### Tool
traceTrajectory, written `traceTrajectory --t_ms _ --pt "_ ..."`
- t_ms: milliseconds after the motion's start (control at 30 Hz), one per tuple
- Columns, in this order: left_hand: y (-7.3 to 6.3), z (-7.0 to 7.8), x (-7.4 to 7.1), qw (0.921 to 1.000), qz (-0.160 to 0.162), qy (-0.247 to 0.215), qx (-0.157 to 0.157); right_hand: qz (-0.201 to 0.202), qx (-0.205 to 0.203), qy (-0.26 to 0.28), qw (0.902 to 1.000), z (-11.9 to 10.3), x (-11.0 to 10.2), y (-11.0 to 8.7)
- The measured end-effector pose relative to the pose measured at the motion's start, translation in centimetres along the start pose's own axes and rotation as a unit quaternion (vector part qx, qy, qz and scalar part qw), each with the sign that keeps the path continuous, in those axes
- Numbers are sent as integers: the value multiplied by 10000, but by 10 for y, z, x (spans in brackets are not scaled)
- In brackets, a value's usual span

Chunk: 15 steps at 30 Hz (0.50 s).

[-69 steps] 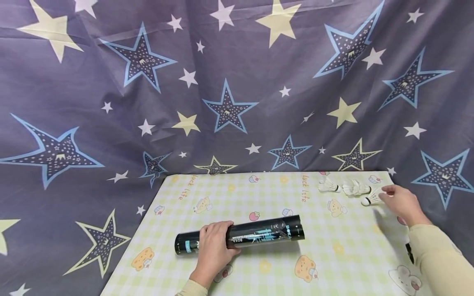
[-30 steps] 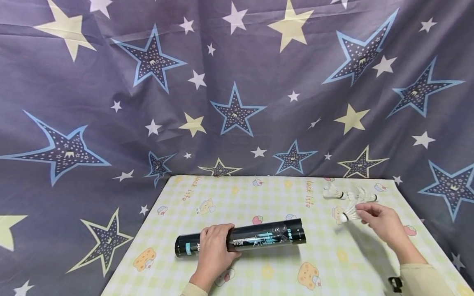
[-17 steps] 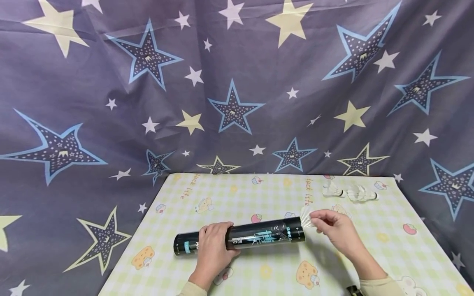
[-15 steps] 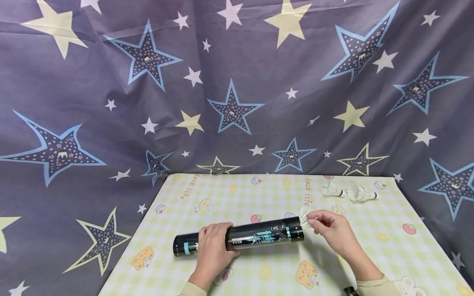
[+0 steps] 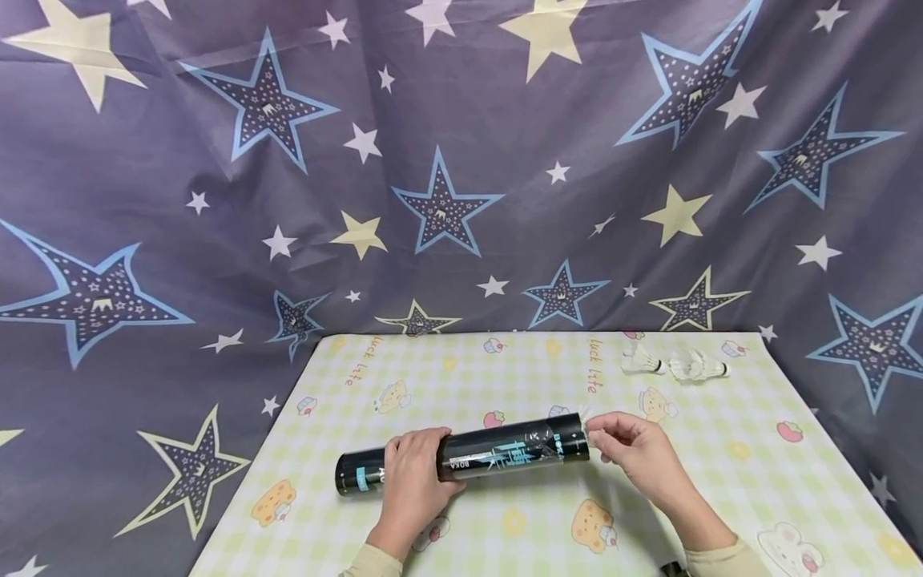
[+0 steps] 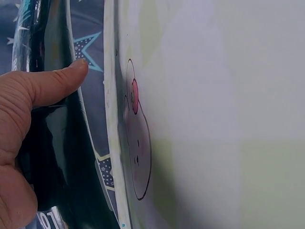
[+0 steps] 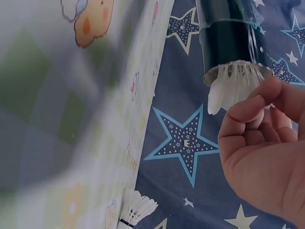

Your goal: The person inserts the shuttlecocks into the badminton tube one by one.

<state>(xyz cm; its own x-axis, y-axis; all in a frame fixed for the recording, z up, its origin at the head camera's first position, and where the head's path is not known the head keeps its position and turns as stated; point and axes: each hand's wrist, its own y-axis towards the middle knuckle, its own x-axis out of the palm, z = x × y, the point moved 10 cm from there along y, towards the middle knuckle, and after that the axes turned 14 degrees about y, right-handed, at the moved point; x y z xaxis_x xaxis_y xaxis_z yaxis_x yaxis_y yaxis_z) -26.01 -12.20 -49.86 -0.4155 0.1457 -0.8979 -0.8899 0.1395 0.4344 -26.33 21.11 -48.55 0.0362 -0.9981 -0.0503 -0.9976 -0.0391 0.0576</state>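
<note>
Your left hand has a curled grip round the black shuttlecock tube, which lies sideways on the near middle of the surface. Your right hand pinches the white shuttlecock, feather tips just inside the tube's right mouth. Push it askew and the feathers could catch the rim and bend; loosen your left hold and the glossy tube may roll. Two more shuttlecocks lie far right.
</note>
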Motion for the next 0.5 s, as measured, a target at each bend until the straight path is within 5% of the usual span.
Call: traceTrajectory --t_ms 300,500 --pt "0 -2 -2 10000 -25 -76 -58 -486 217 902 9945 5 22 -7" --pt "0 -1 -4 9999 -20 -122 -75 -25 197 843 9962 6 20 -9"
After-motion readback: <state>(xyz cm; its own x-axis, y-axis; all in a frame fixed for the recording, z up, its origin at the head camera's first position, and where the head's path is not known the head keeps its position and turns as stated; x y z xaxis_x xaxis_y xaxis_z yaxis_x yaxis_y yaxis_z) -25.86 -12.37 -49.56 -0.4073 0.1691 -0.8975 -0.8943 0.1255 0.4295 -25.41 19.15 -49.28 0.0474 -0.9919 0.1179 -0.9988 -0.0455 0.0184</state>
